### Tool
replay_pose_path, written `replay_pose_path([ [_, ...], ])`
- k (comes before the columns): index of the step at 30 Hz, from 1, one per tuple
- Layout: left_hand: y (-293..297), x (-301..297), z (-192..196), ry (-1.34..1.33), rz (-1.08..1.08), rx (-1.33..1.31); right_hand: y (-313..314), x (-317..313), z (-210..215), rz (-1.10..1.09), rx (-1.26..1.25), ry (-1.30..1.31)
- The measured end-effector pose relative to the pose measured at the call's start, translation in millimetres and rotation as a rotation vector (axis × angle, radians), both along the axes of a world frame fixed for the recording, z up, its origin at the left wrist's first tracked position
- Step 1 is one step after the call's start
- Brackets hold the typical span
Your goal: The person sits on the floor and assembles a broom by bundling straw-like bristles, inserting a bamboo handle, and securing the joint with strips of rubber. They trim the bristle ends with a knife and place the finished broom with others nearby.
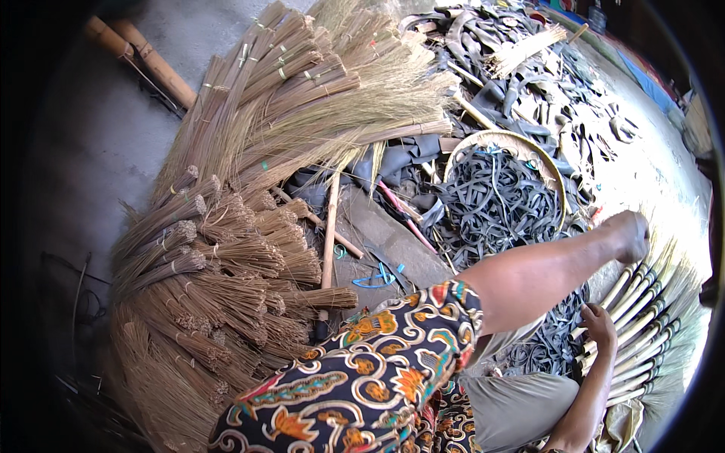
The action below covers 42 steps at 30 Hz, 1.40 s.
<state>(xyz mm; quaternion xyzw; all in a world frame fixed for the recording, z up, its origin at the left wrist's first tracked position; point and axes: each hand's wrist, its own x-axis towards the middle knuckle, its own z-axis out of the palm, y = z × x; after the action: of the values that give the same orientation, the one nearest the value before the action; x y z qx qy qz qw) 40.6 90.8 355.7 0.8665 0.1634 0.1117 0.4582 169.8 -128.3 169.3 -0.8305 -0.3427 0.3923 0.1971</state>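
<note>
A row of pale broom handles [642, 325] bound with dark bands lies side by side at the right, their bristles fanning out toward the rim. My left hand [630, 234] reaches across on a bare forearm below a patterned sleeve. It is closed like a fist at the far end of the row, on the outermost handle. My right hand [600, 323] comes up from the lower right, its fingers curled over the near handles of the same row. What lies under either palm is hidden.
Heaps of brown stick bundles [226, 249] fill the left and top. A round woven basket [504, 138] holds black rubber strips, with more rubber scraps [529, 83] behind. A wooden stick [330, 234] and bamboo poles [143, 53] lie on the concrete floor.
</note>
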Motion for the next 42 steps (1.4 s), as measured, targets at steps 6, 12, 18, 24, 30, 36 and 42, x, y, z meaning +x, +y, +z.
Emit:
replay_pose_path([
  [6, 55, -97, 10, -0.362, 0.079, -0.531, 17, -8, 9, 0.051, -0.043, -0.034],
  [12, 105, -236, -89, 0.056, 0.357, -0.631, -2, -10, 20, -0.083, 0.034, 0.003],
  [18, 165, -304, -206, 0.174, 0.736, -0.970, -61, 16, 7, -0.284, -0.001, 0.119],
  [24, 238, -331, -280, 0.159, 0.958, -1.045, -158, 41, 3, -0.588, -0.007, 0.137],
  [30, 353, -340, -332, 0.178, 1.146, -0.873, -291, 38, 24, -0.767, -0.150, -0.008],
  [36, 470, -338, -363, 0.480, 1.144, -0.065, -349, 12, 62, -0.763, -0.528, -0.089],
  [42, 527, -329, -369, 0.747, 1.039, 0.278, -289, -23, 71, -0.866, -0.667, -0.075],
])
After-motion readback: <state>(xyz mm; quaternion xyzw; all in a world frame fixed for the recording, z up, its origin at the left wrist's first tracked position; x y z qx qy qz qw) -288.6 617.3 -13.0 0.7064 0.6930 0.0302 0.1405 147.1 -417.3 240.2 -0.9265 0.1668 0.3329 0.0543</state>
